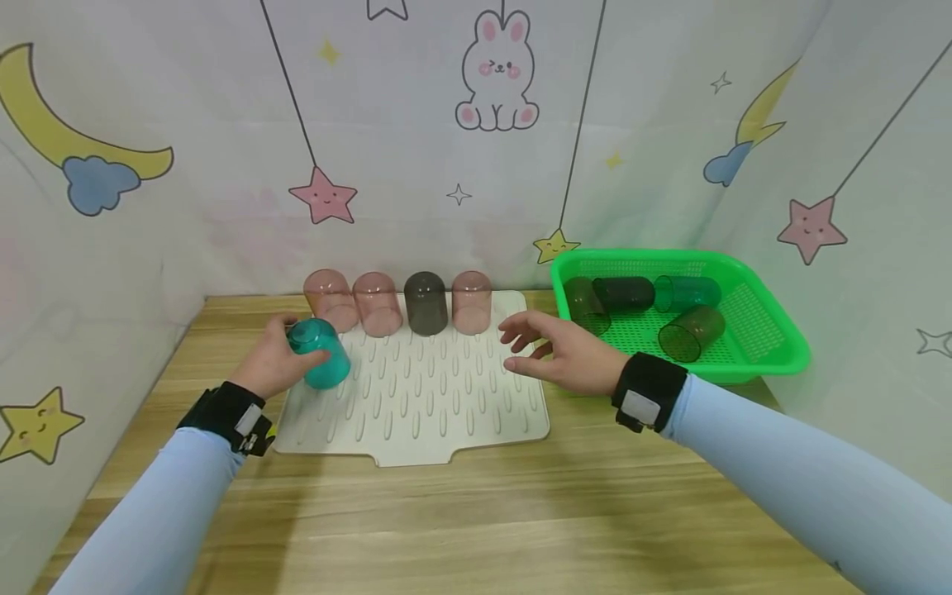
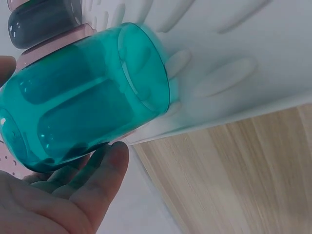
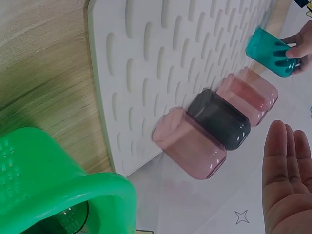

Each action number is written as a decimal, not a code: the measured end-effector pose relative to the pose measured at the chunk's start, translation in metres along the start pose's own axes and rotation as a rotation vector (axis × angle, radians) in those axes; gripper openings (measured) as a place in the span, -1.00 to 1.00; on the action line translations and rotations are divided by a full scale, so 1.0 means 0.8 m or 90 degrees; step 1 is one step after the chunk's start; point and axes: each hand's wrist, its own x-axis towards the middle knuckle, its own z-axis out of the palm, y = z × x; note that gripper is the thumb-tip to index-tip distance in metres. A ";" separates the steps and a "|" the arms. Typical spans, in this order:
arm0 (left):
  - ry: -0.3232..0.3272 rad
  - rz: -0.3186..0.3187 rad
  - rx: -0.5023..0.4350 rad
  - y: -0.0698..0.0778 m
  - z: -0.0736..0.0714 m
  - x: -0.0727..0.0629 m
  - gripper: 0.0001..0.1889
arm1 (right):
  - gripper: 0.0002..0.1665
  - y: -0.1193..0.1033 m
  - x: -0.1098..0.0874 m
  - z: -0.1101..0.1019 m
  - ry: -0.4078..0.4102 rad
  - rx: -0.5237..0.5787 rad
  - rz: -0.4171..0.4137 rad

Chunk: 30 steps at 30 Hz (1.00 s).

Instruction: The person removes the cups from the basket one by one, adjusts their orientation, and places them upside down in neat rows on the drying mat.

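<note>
My left hand grips a clear teal cup between thumb and fingers, over the left part of a white ribbed drying mat. The cup is base up and a little tilted; in the left wrist view its rim is at the ribs, and I cannot tell if it touches. Along the mat's back edge stand upturned cups: two pink ones, a dark grey one and another pink one. Over the mat's right side, my right hand holds nothing, its fingers loosely bent.
A green plastic basket stands at the back right. Several cups lie in it: a black one, a teal one and brownish ones. A wooden table lies beneath, with a printed curtain behind.
</note>
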 end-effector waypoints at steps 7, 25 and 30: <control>0.015 0.013 -0.004 0.006 0.000 -0.002 0.08 | -0.38 0.001 -0.001 -0.001 0.003 -0.005 -0.001; 0.128 0.172 0.042 0.070 0.011 -0.029 -0.03 | -0.42 -0.007 -0.002 -0.018 0.040 -0.023 -0.015; 0.108 0.199 0.031 0.089 0.020 -0.035 -0.07 | -0.43 -0.004 -0.005 -0.027 0.048 -0.027 -0.026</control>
